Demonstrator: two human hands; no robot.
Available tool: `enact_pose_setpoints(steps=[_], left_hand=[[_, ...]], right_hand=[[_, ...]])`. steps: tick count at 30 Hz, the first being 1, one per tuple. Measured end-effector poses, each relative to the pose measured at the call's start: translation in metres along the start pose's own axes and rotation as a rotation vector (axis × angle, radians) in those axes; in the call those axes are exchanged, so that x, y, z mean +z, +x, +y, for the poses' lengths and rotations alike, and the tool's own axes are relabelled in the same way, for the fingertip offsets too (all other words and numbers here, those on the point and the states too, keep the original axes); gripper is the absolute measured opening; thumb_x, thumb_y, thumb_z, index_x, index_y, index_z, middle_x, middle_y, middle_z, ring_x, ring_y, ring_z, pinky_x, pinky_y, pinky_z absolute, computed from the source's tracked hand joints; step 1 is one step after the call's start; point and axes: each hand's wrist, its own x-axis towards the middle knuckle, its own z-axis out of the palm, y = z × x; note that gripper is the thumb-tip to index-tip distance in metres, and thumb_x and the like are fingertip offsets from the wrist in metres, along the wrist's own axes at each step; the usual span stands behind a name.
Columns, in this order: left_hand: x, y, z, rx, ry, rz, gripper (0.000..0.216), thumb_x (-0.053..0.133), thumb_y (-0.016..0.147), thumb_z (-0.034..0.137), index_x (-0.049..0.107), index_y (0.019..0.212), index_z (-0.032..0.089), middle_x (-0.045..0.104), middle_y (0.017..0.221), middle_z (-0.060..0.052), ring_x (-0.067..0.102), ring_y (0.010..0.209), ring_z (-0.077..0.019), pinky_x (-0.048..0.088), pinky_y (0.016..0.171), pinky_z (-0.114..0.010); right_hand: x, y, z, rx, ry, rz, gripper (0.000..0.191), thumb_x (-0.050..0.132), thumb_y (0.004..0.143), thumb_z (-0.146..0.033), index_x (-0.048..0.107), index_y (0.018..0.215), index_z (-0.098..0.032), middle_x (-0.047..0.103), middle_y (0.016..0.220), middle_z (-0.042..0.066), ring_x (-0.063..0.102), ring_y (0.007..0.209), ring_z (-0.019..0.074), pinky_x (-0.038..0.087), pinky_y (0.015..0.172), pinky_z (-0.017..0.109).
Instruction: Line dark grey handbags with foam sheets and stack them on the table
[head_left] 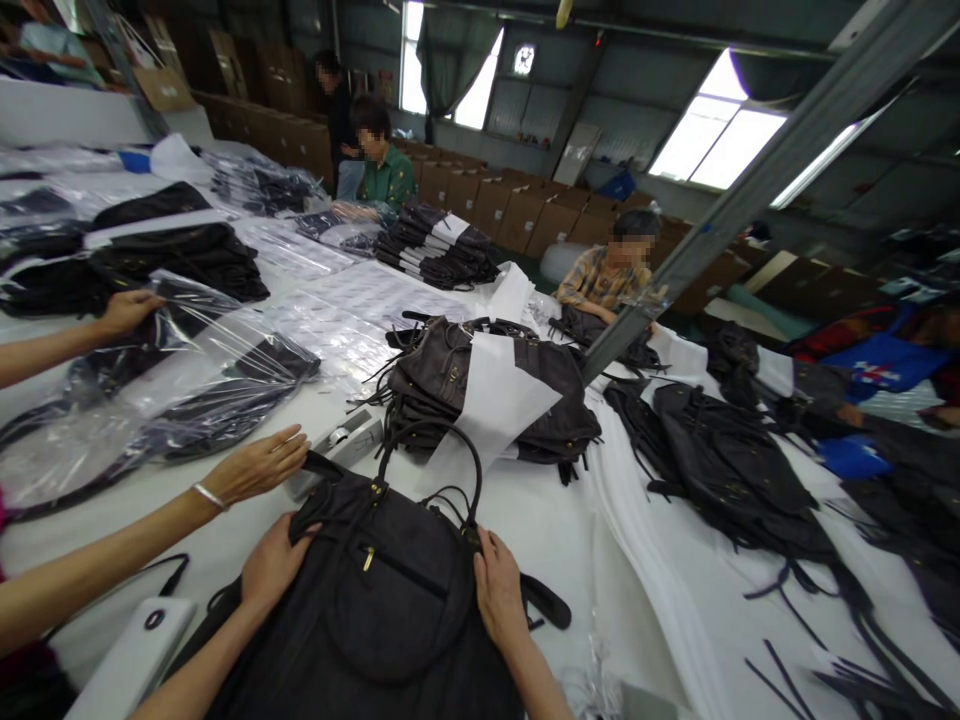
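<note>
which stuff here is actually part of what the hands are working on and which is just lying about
In hand:
- left hand and right hand, flat on the dark handbag

Lying about:
- stack of bags with white paper
- co-worker's plastic-wrapped bag
- white power bank
- loose black straps

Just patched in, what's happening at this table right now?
The person wearing the camera has both hands flat on a dark handbag on the white table: left hand at its upper left corner, right hand on its right edge. Beside them, a co-worker's hands handle a bag inside a clear plastic sleeve. A stack of dark bags with white paper sits behind.
</note>
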Motion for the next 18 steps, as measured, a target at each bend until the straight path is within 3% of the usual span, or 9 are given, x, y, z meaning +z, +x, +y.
enact_pose_setpoints(steps=[3,5,7,9,12,15,18], left_hand=[[-0.002,-0.003,0.003,0.014,0.0,-0.004,0.051,0.032,0.086,0.063,0.05,0.111,0.022,0.066,0.105,-0.01,0.063,0.099,-0.0297,0.047,0.079,-0.036],[-0.003,-0.006,0.005,0.011,0.012,0.011,0.051,0.032,0.086,0.063,0.051,0.112,0.022,0.066,0.105,-0.009,0.063,0.098,-0.0306,0.047,0.078,-0.037],[-0.002,-0.007,0.006,0.011,0.025,0.024,0.051,0.032,0.086,0.062,0.051,0.112,0.022,0.066,0.104,-0.009,0.063,0.098,-0.0307,0.048,0.077,-0.037],[-0.001,-0.006,0.005,0.027,0.029,0.026,0.05,0.033,0.086,0.061,0.052,0.112,0.021,0.067,0.105,-0.009,0.064,0.098,-0.0299,0.049,0.078,-0.037],[0.0,-0.004,0.003,0.066,0.046,0.042,0.052,0.034,0.086,0.058,0.05,0.117,0.02,0.065,0.11,-0.012,0.062,0.102,-0.0308,0.05,0.084,-0.039],[0.001,-0.011,0.007,0.149,0.123,0.164,0.056,0.035,0.086,0.055,0.045,0.127,0.017,0.06,0.118,-0.015,0.056,0.112,-0.0339,0.047,0.093,-0.045],[0.004,-0.036,0.025,0.265,0.104,0.316,0.056,0.036,0.086,0.053,0.043,0.129,0.017,0.055,0.123,-0.016,0.05,0.12,-0.0332,0.039,0.105,-0.047]], right_hand=[[-0.011,-0.028,-0.004,-0.229,-0.151,-0.145,0.071,0.041,0.073,-0.004,0.042,0.136,-0.037,0.026,0.153,0.004,0.025,0.14,0.0265,0.026,0.113,0.051],[-0.021,-0.037,-0.007,-0.288,-0.21,-0.246,0.072,0.043,0.067,0.0,0.049,0.129,-0.037,0.02,0.156,0.003,0.023,0.141,0.0295,0.025,0.112,0.055],[-0.034,-0.034,-0.011,-0.287,-0.217,-0.289,0.057,0.043,0.074,-0.003,0.056,0.12,-0.033,0.027,0.153,0.002,0.031,0.137,0.0305,0.027,0.11,0.056],[-0.047,-0.021,-0.016,-0.287,-0.146,-0.282,0.04,0.043,0.082,-0.012,0.059,0.113,-0.031,0.043,0.145,0.002,0.044,0.127,0.0285,0.03,0.107,0.055],[-0.06,0.011,-0.024,-0.122,0.093,-0.047,0.028,0.04,0.09,-0.03,0.059,0.11,-0.026,0.064,0.117,0.006,0.057,0.106,0.0235,0.038,0.098,0.046],[-0.063,0.052,-0.027,0.164,0.301,0.239,0.04,0.033,0.091,-0.046,0.061,0.104,-0.02,0.067,0.095,0.009,0.059,0.089,0.0231,0.043,0.085,0.038],[-0.055,0.092,-0.022,0.264,0.37,0.294,0.05,0.03,0.089,-0.052,0.063,0.088,-0.015,0.066,0.081,0.012,0.059,0.078,0.0252,0.043,0.076,0.038]])
